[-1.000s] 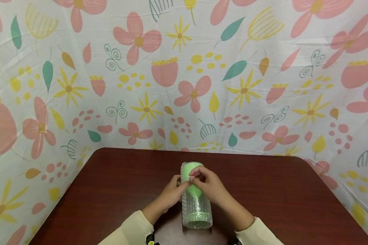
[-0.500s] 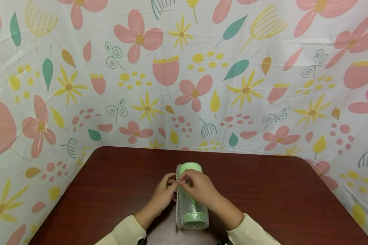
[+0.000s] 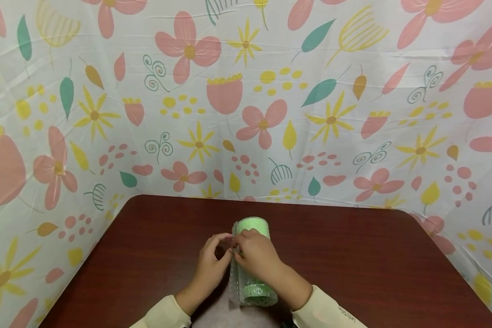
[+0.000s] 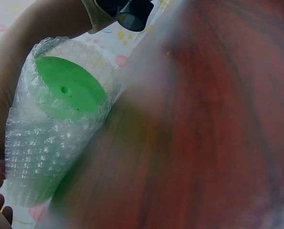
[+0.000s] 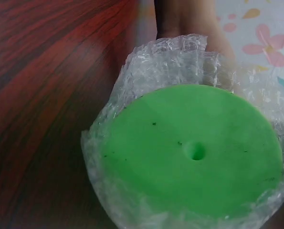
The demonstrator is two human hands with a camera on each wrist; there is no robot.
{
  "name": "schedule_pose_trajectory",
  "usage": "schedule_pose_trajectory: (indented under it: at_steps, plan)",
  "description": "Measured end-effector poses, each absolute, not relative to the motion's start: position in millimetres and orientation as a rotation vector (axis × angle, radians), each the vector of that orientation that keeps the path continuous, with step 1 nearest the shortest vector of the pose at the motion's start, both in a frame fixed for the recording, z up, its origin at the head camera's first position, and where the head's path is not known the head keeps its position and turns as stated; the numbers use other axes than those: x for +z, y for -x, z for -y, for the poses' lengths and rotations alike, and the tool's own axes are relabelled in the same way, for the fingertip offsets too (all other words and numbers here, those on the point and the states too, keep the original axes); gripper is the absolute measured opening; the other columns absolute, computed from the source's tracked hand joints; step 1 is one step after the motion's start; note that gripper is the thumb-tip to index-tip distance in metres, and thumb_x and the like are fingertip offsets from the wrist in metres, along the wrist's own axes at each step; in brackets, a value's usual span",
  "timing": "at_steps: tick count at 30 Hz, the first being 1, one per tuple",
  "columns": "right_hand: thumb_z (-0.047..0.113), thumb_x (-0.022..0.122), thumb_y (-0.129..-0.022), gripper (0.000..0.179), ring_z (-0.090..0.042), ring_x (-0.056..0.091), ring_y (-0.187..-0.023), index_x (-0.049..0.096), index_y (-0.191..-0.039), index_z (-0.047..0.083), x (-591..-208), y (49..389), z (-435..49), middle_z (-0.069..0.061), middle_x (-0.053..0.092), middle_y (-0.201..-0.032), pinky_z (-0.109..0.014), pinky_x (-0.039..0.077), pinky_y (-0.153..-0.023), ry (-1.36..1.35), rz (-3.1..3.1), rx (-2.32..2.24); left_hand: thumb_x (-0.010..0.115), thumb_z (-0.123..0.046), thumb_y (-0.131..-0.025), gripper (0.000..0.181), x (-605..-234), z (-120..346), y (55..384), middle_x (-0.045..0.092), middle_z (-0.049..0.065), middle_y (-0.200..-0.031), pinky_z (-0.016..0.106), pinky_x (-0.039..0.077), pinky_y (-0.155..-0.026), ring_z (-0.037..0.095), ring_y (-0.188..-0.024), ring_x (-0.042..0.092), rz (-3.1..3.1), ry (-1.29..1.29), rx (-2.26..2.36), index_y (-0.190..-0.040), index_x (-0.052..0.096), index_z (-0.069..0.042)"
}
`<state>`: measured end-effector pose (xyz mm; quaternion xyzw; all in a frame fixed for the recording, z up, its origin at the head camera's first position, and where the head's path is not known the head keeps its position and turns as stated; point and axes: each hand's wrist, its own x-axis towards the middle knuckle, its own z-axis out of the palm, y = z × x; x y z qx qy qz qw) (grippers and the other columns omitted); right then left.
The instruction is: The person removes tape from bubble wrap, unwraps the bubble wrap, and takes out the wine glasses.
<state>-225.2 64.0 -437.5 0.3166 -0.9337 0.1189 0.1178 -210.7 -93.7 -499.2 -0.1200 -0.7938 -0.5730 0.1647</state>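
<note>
Clear bubble wrap [image 3: 235,284] is rolled around a green object [image 3: 252,223] lying lengthwise on the table. Its flat round end [image 5: 180,129], with a small hole, faces the right wrist camera; the left wrist view shows the same green end [image 4: 65,90] inside the wrap [image 4: 36,148]. My right hand [image 3: 259,256] lies over the roll, its curled fingers pinching the wrap at the left side. Across from it, my left hand [image 3: 209,264] pinches the wrap's left edge between thumb and index finger. The right hand hides the object's middle.
The dark red wooden table [image 3: 373,264] stretches to both sides. A flower-patterned white cloth [image 3: 229,123] hangs behind and beside it. Cream sleeves [image 3: 324,310] cover the forearms, and a black device [image 4: 136,14] shows at a wrist.
Both hands have shifted left, from over the roll's middle to its left side. The wrap's edge now stands out leftward from the roll, and the green far end shows more.
</note>
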Motion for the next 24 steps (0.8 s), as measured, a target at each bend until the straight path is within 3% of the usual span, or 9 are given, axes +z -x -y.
schedule_pose_trajectory:
  at_steps: [4, 11, 14, 16, 19, 21, 24]
  plan:
    - [0.025, 0.074, -0.092, 0.013, -0.011, 0.052, -0.074, 0.074, -0.100, 0.014, -435.5, 224.5, -62.3, 0.004, 0.061, -0.084, -0.023, 0.044, -0.065, -0.947, 2.740, 0.392, 0.065, -0.003, -0.095, 0.035, -500.9, 95.9, 209.7, 0.065, -0.006, -0.116, 0.038, 0.053, -0.091, 0.015, -0.107, 0.063, 2.295, 0.377, -1.612, -0.127, 0.063, -0.018]
    - [0.012, 0.055, -0.104, 0.016, -0.005, 0.052, -0.077, 0.069, -0.110, 0.016, -432.4, 224.8, -66.3, 0.004, 0.063, -0.106, -0.023, 0.047, -0.067, -0.899, 2.718, 1.129, 0.065, -0.008, -0.097, 0.035, -503.5, 99.1, 207.8, 0.063, -0.004, -0.119, 0.034, 0.055, -0.087, 0.015, -0.106, 0.064, 2.452, 0.403, -1.459, -0.129, 0.061, -0.020]
    - [0.008, 0.054, -0.103, 0.018, -0.008, 0.057, -0.086, 0.069, -0.110, 0.017, -431.5, 226.2, -73.7, 0.005, 0.064, -0.108, -0.029, 0.052, -0.075, -0.923, 2.619, 1.203, 0.065, -0.010, -0.096, 0.028, -503.6, 99.6, 208.5, 0.064, -0.003, -0.117, 0.035, 0.054, -0.086, 0.016, -0.106, 0.064, 2.546, 0.399, -1.353, -0.123, 0.063, -0.019]
    - [0.007, 0.060, -0.101, 0.016, -0.012, 0.061, -0.100, 0.071, -0.107, 0.016, -432.0, 227.2, -78.7, 0.004, 0.066, -0.111, -0.037, 0.053, -0.088, -0.973, 2.580, 1.106, 0.065, -0.013, -0.097, 0.020, -503.7, 100.0, 209.1, 0.064, -0.003, -0.113, 0.033, 0.053, -0.080, 0.014, -0.096, 0.063, 2.604, 0.407, -1.299, -0.115, 0.064, -0.019]
    - [0.009, 0.067, -0.097, 0.014, -0.025, 0.056, -0.129, 0.074, -0.107, 0.015, -433.3, 227.1, -84.9, -0.003, 0.067, -0.124, -0.057, 0.042, -0.109, -1.045, 2.591, 0.895, 0.064, -0.015, -0.097, 0.010, -503.6, 100.4, 210.4, 0.063, -0.004, -0.109, 0.029, 0.050, -0.075, 0.011, -0.088, 0.061, 2.669, 0.423, -1.245, -0.106, 0.065, -0.020]
    - [0.012, 0.068, -0.096, 0.015, -0.034, 0.045, -0.142, 0.075, -0.110, 0.015, -434.4, 226.3, -88.0, -0.006, 0.064, -0.135, -0.067, 0.030, -0.114, -1.087, 2.643, 0.803, 0.065, -0.015, -0.097, 0.008, -503.5, 100.2, 211.4, 0.064, -0.004, -0.108, 0.030, 0.050, -0.074, 0.012, -0.087, 0.061, 2.700, 0.440, -1.212, -0.104, 0.066, -0.019]
    - [0.017, 0.066, -0.099, 0.020, -0.038, 0.032, -0.150, 0.075, -0.116, 0.014, -436.3, 225.5, -91.2, -0.008, 0.057, -0.146, -0.071, 0.022, -0.116, -1.095, 2.733, 0.752, 0.064, -0.015, -0.097, 0.014, -503.4, 99.8, 213.4, 0.066, 0.000, -0.115, 0.036, 0.055, -0.081, 0.018, -0.102, 0.066, 2.742, 0.489, -1.170, -0.111, 0.068, -0.013]
